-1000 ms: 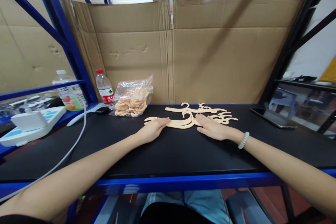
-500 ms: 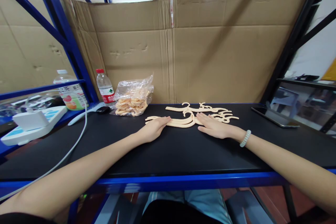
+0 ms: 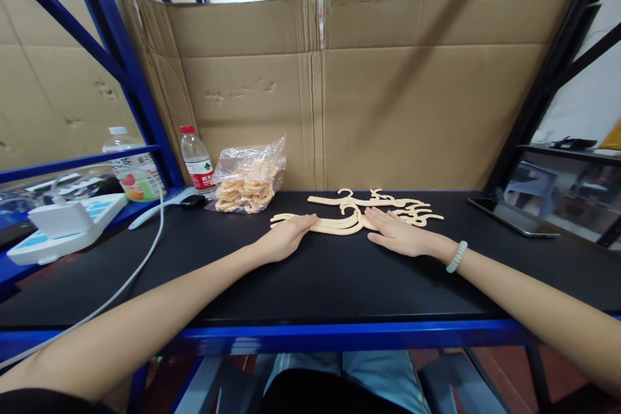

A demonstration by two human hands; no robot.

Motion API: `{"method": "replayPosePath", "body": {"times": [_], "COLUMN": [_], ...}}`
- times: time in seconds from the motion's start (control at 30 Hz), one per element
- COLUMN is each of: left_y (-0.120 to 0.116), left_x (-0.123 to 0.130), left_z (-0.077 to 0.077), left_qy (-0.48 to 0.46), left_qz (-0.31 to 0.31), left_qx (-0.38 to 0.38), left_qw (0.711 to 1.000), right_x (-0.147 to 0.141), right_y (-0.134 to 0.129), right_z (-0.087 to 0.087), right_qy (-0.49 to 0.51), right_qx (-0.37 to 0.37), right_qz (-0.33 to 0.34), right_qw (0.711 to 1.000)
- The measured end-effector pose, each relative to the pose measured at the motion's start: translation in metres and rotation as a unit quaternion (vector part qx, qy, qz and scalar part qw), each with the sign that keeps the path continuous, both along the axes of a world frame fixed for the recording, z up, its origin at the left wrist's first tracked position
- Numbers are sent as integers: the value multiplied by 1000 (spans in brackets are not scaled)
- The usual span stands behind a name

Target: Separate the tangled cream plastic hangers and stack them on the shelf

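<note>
Several cream clothes hangers (image 3: pixel 334 226) lie bunched on the black tabletop, their curved hooks showing between my hands. My left hand (image 3: pixel 288 238) rests flat over the left arms of the hangers, fingers stretched out. On the right side, my right hand (image 3: pixel 400 233) lies palm down with its fingers straight, across the right part of the same bunch. Just behind sits a further cream hanger (image 3: pixel 324 201), partly overlapping pieces at the right. The hands hide some of the hanger arms beneath them.
A clear plastic bag (image 3: pixel 250 178) of cream pieces stands at the back left, beside a red-capped water bottle (image 3: pixel 196 158). A white power strip (image 3: pixel 68 233) trails a cable. At right lies a dark tablet-like device (image 3: pixel 512 217). Cardboard (image 3: pixel 436 90) walls the back.
The view has shifted very slightly. Both hands stay flat on the hangers, with no visible movement of them.
</note>
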State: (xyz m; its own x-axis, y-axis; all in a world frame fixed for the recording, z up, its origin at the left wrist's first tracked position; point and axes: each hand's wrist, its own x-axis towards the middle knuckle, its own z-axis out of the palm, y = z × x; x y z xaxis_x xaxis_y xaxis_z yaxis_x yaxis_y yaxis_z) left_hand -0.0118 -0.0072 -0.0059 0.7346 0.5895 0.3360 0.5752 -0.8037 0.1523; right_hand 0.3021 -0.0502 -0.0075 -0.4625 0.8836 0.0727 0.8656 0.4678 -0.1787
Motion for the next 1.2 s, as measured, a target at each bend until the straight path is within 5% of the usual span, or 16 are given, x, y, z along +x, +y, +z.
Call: {"method": "replayPosePath", "body": {"times": [1.0, 1.2], "left_y": [-1, -45], "left_x": [6, 20], "left_z": [1, 20], "left_qy": [-6, -19], "left_qz": [2, -155], "left_qx": [24, 35], "left_qw": [1000, 987], "right_x": [1, 7], "right_y": [1, 2], "right_z": [6, 19], "right_qy": [-10, 79], "right_qx": [-5, 143], "right_qz": [-9, -5], "right_qw": [1000, 987]}}
